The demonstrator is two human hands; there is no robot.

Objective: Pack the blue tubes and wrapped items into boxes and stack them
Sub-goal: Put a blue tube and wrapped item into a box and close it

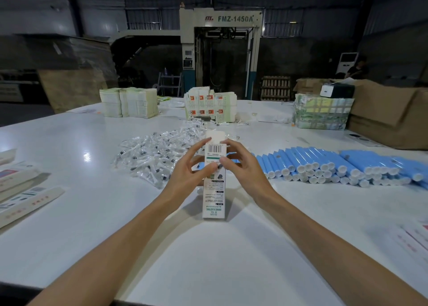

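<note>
1. A long white box [213, 189] sits at the middle of the bench [92, 224], straight in front of the person. Its long axis runs from the near end, down at the bench top, up and away to the far end.
2. The far end has its flap open, and the print on the facing side reads upside down.
3. The left hand [192, 166] grips the box's upper part from the left, fingers curled onto the printed face.
4. The right hand [240, 164] clamps the same part from the right.
5. The blue tubes [335, 166] lie on their sides in stacked rows to the right, white caps toward the person.
6. The wrapped items [157, 152] lie in a loose heap behind the box and to its left.
7. Closed boxes [23, 189] lie at the left edge.
</note>
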